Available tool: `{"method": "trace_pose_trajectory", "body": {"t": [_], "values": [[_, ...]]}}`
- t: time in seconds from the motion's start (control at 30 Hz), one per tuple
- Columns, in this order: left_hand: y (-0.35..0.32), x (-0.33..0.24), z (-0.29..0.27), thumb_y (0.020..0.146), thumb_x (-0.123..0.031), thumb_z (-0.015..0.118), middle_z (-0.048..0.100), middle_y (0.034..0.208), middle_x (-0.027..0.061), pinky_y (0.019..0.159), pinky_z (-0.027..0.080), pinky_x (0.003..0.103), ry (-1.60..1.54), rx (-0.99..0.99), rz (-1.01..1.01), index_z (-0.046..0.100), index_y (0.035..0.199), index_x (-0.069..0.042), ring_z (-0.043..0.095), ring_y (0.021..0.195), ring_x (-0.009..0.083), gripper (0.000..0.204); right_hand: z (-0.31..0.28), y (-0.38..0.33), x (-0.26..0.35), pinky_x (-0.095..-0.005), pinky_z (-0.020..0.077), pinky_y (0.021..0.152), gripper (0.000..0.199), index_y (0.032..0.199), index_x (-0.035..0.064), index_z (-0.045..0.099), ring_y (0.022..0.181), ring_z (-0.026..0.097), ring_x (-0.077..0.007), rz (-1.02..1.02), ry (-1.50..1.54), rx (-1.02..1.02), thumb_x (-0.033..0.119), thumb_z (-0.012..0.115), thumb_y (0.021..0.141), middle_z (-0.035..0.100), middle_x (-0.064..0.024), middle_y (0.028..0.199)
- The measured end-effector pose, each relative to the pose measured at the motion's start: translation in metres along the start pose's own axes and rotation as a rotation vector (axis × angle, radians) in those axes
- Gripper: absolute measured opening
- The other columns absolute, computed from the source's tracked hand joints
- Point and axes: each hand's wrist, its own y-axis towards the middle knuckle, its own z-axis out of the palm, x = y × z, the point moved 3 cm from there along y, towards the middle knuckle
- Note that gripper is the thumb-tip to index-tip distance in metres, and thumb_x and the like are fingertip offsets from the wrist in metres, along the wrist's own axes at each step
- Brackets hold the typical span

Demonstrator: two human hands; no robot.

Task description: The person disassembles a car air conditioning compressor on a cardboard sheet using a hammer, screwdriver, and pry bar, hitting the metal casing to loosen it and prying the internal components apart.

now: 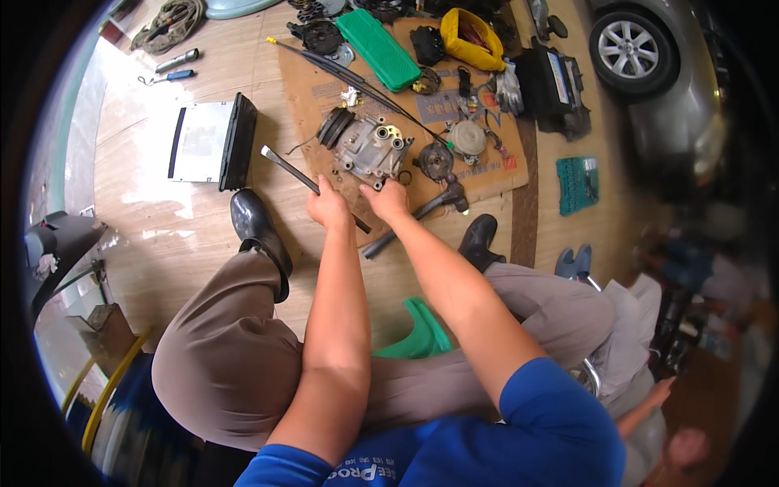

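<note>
My left hand (329,207) is closed round a dark pry bar (290,169), its flat pale tip pointing up and left and its other end jutting out below my hand. My right hand (387,200) grips the near edge of a grey metal air-conditioning compressor (365,152); some of the fingertips are hidden. The compressor lies on its side on a flattened cardboard sheet (505,180), with its black grooved pulley (334,127) toward the left. Just right of it rests a dark round part (436,161). A hammer (422,213) lies beside my right wrist, partly hidden by it.
A green case (378,50), a yellow bag (472,42) and a black battery-like box (555,88) sit at the back. A black-and-white unit (213,142) stands left. Right are a teal tool set (577,186), a car wheel (629,50) and another person's hand (661,392).
</note>
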Motion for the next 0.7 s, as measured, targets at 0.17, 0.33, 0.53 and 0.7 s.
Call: {"method": "trace_pose_trajectory", "body": {"t": [0.17,0.33,0.53,0.7], "values": [[-0.004,-0.025,0.005,0.090,-0.027,0.062,0.059,0.067,0.0068,0.059,0.043,0.036,-0.054,0.044,-0.008,0.061,0.077,0.002,0.051,0.060,0.0164,0.032,0.008,0.007,0.005,-0.0462,0.0489,0.083,0.055,0.089,-0.0063,0.068,0.093,0.063,-0.0431,0.014,0.021,-0.116,0.048,0.065,0.080,0.064,-0.0308,0.092],[0.002,-0.055,0.002,0.092,-0.028,0.061,0.055,0.069,0.0060,0.043,0.039,0.030,-0.070,0.008,0.039,0.056,0.082,-0.002,0.049,0.050,0.0137,0.028,0.006,0.000,0.020,-0.0440,0.0501,0.080,0.049,0.089,-0.0057,0.068,0.086,0.065,-0.0417,0.078,0.047,-0.064,0.042,0.063,0.082,0.066,-0.0284,0.086],[-0.002,-0.100,0.002,0.092,-0.031,0.060,0.056,0.073,0.0074,0.042,0.038,0.030,-0.108,0.197,-0.103,0.053,0.089,-0.002,0.050,0.049,0.0151,0.030,-0.019,-0.025,0.017,-0.0330,0.0376,0.035,0.041,0.069,-0.0016,0.055,0.042,0.052,-0.0188,0.420,0.699,0.190,0.035,0.066,0.085,0.055,-0.0099,0.057],[0.001,-0.103,-0.011,0.094,-0.038,0.054,0.055,0.072,0.0076,0.042,0.037,0.031,0.011,0.296,-0.169,0.051,0.086,-0.002,0.049,0.049,0.0154,0.037,-0.048,-0.004,0.005,-0.0276,0.0444,0.043,0.043,0.083,0.0015,0.058,0.048,0.053,-0.0156,0.485,0.722,0.487,0.042,0.054,0.094,0.056,-0.0073,0.063]]}}
